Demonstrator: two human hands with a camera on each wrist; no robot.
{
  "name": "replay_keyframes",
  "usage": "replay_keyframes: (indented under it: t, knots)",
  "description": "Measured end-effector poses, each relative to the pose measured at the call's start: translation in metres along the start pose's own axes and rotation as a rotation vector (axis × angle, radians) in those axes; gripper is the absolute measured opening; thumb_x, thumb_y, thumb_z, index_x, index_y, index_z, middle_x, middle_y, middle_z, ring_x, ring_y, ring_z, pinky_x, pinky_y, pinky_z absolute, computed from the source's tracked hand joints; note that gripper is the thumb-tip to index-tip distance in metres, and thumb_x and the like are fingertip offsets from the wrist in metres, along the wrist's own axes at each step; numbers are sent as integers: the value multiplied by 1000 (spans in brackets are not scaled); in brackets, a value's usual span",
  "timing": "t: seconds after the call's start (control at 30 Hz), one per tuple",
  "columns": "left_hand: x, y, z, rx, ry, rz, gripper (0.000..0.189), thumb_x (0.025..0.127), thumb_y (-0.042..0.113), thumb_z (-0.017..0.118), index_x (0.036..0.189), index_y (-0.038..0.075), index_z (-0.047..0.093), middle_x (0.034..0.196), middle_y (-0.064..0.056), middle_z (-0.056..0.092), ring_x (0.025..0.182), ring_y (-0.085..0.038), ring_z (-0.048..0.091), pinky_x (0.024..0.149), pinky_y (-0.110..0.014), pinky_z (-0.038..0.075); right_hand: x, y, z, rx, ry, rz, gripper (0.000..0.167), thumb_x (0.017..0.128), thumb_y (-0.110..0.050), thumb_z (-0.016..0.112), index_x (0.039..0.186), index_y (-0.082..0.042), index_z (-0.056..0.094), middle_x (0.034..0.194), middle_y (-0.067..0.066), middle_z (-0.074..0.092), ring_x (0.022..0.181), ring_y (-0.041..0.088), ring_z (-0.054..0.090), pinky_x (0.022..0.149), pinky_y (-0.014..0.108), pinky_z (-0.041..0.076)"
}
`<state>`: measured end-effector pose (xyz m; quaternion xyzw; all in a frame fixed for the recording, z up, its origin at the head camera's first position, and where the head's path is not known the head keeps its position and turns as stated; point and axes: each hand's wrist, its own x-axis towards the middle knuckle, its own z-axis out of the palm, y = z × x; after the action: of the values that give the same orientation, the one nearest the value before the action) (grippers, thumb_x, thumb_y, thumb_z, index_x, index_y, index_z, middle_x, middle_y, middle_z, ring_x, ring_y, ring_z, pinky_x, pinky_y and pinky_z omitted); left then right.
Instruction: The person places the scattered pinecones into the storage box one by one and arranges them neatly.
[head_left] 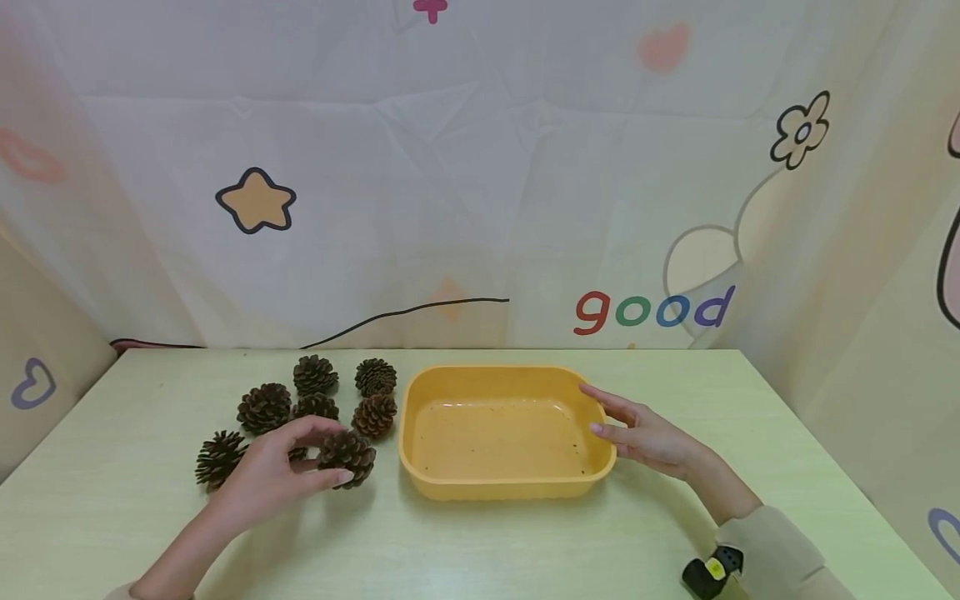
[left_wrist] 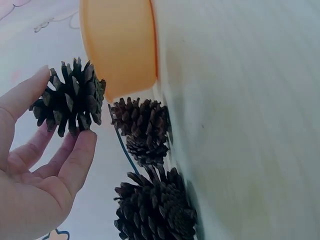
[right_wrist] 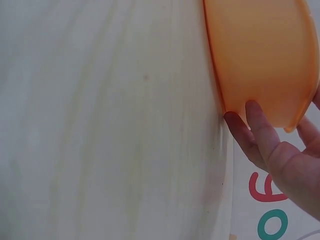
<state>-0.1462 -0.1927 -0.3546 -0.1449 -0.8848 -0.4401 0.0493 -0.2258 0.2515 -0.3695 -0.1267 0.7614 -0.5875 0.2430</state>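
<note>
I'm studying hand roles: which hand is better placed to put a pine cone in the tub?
Probably the left hand: it holds a pine cone beside the tub, while the right hand holds the tub's opposite end.

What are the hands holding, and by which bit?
The left hand pinches a pine cone by opposite sides; the right hand holds the yellow tub by its right end, at the rim.

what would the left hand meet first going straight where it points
Likely the left end of the yellow tub, held pine cone first; height is unclear, so it may pass over.
</note>
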Motion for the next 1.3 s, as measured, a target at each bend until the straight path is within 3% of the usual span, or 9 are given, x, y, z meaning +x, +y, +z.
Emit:
replay_keyframes:
  t: [0.3,0.5,0.73,1.07,1.3]
  knots:
    - [6,14,6,-55,26,-9,50,70,28,78,113,11,60,113,-8,61,103,-30,57,81,-29,52,-2,-1,2,2,11,8,67,93,-19,53,147,-15,14,150,20,3,131,40,27,93,36,44]
    - [13,23,14,-117,33,28,49,72,26,77,115,10,60,114,-9,61,104,-27,57,82,-28,51,-3,-1,3,1,22,13,67,92,-19,54,147,-16,15,150,21,3,130,40,28,92,36,45]
    - [22,31,25,-176,19,32,50,71,21,78,116,9,60,112,-7,61,95,-22,56,81,-24,51,-3,-1,4,3,23,9,67,92,-19,54,147,-16,15,150,20,4,130,40,29,92,36,45]
    - [34,41,41,-145,8,30,54,69,24,79,117,11,59,118,-6,60,102,-23,58,85,-31,51,-3,-3,4,2,17,-1,70,91,-21,56,147,-15,15,150,20,3,131,42,24,93,38,44]
    - [43,44,54,-217,-30,55,51,70,19,79,117,10,60,119,-7,59,105,-25,56,83,-27,51,-2,-1,3,5,7,-1,70,91,-20,56,147,-15,14,151,19,2,132,42,21,93,39,43]
